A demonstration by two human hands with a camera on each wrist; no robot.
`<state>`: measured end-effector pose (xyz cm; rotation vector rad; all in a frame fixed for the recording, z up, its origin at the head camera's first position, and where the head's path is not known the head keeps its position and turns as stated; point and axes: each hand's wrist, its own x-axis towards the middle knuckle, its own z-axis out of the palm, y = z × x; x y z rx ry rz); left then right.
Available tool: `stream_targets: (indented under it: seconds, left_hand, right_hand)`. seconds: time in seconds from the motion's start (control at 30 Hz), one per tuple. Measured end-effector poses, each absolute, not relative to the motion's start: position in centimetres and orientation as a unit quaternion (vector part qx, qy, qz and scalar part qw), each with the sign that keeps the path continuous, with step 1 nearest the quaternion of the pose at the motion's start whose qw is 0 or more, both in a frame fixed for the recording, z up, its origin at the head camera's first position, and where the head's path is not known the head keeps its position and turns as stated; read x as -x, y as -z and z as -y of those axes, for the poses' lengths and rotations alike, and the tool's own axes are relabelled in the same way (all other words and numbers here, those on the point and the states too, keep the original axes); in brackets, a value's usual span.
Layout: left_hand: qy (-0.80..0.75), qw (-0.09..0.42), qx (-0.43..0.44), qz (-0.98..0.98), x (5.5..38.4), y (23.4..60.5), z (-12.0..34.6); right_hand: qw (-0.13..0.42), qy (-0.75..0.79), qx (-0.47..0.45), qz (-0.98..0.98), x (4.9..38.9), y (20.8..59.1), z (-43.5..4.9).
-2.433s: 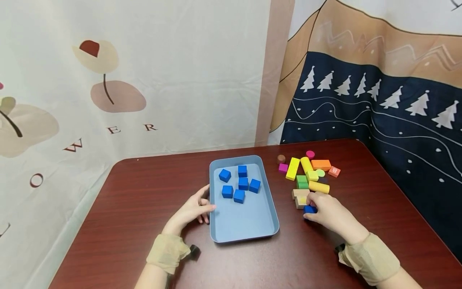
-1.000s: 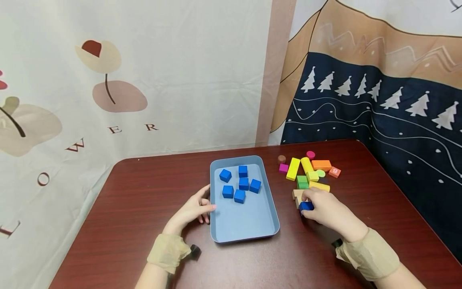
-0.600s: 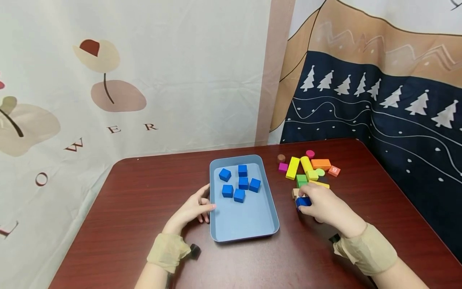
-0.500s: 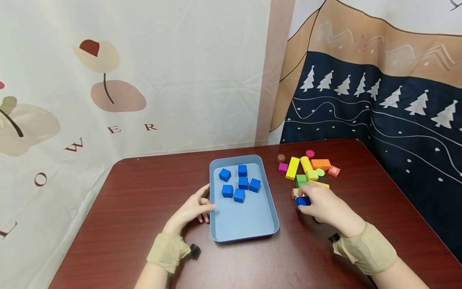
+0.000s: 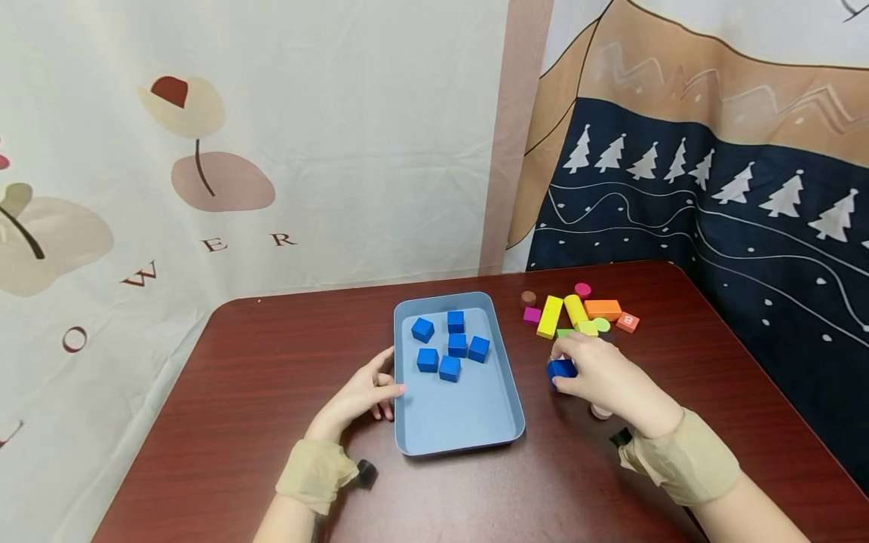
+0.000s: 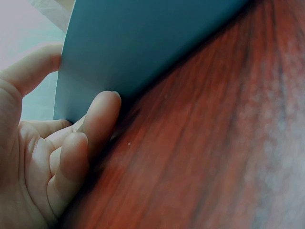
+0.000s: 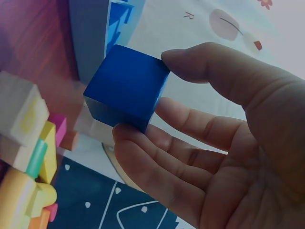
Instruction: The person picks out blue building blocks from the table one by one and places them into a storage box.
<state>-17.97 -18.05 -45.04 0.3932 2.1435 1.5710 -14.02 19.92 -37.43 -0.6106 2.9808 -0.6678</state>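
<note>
My right hand [image 5: 611, 378] pinches a blue cube [image 5: 560, 370] between thumb and fingertips, to the right of a blue-grey tray [image 5: 468, 422]. Close up in the right wrist view, the cube [image 7: 127, 78] sits at the tips of the fingers, with the palm behind it bare. My left hand [image 5: 363, 391] holds the tray's left side: its thumb lies over the rim and the other fingers are at the outer wall. Several blue cubes [image 5: 449, 368] are spread over the tray's far half. In the left wrist view, bent fingers [image 6: 100, 117] rest against the outer wall [image 6: 124, 52].
Behind the right hand lies a loose group of blocks: a long yellow block [image 5: 550, 317], an orange block [image 5: 603, 309], a red block [image 5: 627, 323], a magenta cube [image 5: 532, 316] and a brown cylinder [image 5: 528, 299]. Pale wooden blocks [image 7: 21, 109] show in the right wrist view. Cloth hangs behind the table.
My right hand has picked up the blue cube beside the wooden blocks and carried it left and away from me, now covering those blocks. The left hand and tray stay put.
</note>
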Motion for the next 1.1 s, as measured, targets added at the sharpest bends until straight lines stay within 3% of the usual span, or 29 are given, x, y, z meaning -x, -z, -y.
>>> stream_targets:
  seconds: [0.7,1.1]
  left_hand:
    - [-0.569,0.223,-0.147,-0.778,18.0,45.3,18.1]
    - [-0.569,0.217,-0.145,-0.78,19.1,48.4,18.7]
  right_hand:
    - [-0.004,0.211,0.226,-0.951,14.7,34.7,-17.3]
    - [0.001,0.221,0.246,-0.944,15.2,33.7,-15.6]
